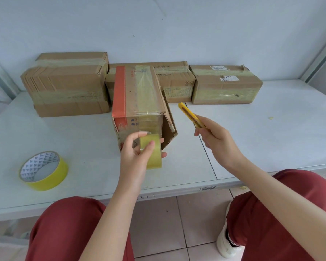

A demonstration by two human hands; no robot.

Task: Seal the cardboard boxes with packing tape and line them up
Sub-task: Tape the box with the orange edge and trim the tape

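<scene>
Orange-striped brown cardboard box [139, 91]: on white table [83, 129], long axis pointing away from person | left hand [134, 153] grasps translucent yellow tape roll [151, 157] at its near end | right hand [218, 142] grasps yellow utility knife [190, 114]

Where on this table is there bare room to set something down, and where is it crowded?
Bare table: right of the right hand and knife, in front of the right box; between the left box and the yellow roll. Crowded: the middle, around the striped box and left hand gripping the clear roll.
</scene>
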